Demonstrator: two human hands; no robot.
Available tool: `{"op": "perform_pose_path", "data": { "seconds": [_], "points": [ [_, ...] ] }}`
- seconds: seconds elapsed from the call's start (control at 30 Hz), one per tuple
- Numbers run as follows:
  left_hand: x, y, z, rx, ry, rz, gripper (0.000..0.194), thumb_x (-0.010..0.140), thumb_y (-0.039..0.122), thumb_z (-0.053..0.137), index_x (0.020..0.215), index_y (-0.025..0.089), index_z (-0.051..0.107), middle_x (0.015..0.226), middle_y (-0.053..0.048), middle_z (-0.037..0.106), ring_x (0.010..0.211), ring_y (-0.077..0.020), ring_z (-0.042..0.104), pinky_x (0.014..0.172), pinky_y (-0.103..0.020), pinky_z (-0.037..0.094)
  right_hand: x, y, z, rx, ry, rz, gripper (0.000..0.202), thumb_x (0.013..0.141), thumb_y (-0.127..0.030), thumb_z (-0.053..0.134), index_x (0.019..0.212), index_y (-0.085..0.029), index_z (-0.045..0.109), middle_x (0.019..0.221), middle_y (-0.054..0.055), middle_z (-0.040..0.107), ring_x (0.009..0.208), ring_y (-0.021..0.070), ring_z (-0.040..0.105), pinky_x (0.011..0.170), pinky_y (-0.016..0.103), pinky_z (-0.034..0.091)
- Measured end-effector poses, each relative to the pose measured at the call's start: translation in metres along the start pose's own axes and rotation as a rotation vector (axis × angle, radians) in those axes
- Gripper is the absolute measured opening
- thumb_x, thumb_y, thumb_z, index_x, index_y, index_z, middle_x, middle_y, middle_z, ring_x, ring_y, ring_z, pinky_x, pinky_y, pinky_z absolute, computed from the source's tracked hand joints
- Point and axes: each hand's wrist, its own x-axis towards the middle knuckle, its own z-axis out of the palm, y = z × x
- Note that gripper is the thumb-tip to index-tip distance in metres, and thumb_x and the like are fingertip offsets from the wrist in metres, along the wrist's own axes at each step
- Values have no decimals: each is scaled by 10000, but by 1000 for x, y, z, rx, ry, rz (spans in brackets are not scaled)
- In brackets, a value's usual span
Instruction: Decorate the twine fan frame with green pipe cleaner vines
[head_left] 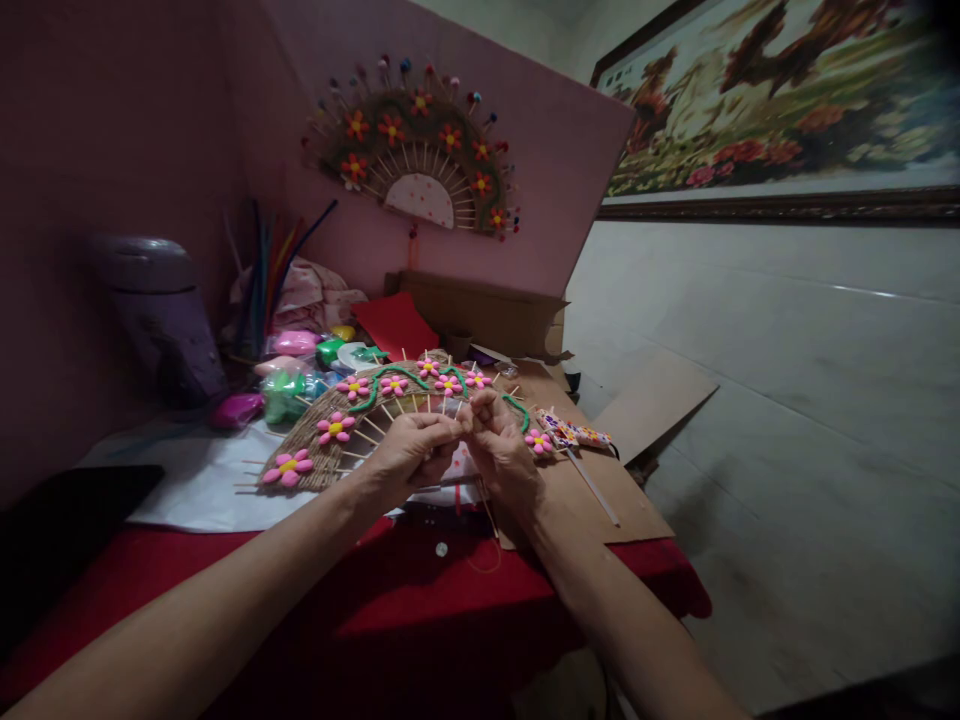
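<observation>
My left hand and my right hand meet in the middle of the view, fingertips pinched close together. Whatever they pinch is too small to make out. Behind and below them lies a craft fan of thin sticks and brown twine, decorated with pink clay flowers with yellow centres and a wavy green strip. Part of the fan is hidden by my hands. A thin thread curls on the red cloth under my right hand, near a small whitish disc.
A finished-looking fan hangs on the pink board behind. Bagged coloured clay, pipe cleaners and a purple flask stand left. Brown cardboard, with floral-handled scissors-like tool, lies right on the red tablecloth.
</observation>
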Motion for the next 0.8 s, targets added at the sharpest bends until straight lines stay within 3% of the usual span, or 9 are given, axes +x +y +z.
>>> {"op": "perform_pose_path", "data": {
  "seconds": [0.43, 0.63, 0.8],
  "points": [
    [-1, 1, 7, 13, 108, 1, 325, 622, 282, 698, 493, 162, 425, 384, 88, 333, 280, -6, 224, 302, -166, 108, 1, 2, 0, -6, 2, 23, 257, 681, -151, 685, 854, -233, 514, 711, -46, 497, 656, 97, 466, 666, 214, 417],
    [-2, -2, 4, -17, 17, 17, 309, 700, 302, 655, 529, 149, 448, 426, 76, 337, 319, -10, 251, 333, -167, 133, 2, 2, -4, 78, -26, 46, 318, 653, -117, 692, 898, -235, 528, 707, -51, 488, 657, 94, 470, 676, 210, 424],
    [-3, -1, 5, -4, 23, 22, 387, 650, 336, 733, 524, 161, 411, 419, 90, 319, 314, -6, 232, 323, -166, 120, 2, 3, -5, 88, -21, 55, 327, 646, -117, 698, 901, -240, 535, 727, -47, 489, 664, 95, 470, 672, 208, 428]
  ]
}}
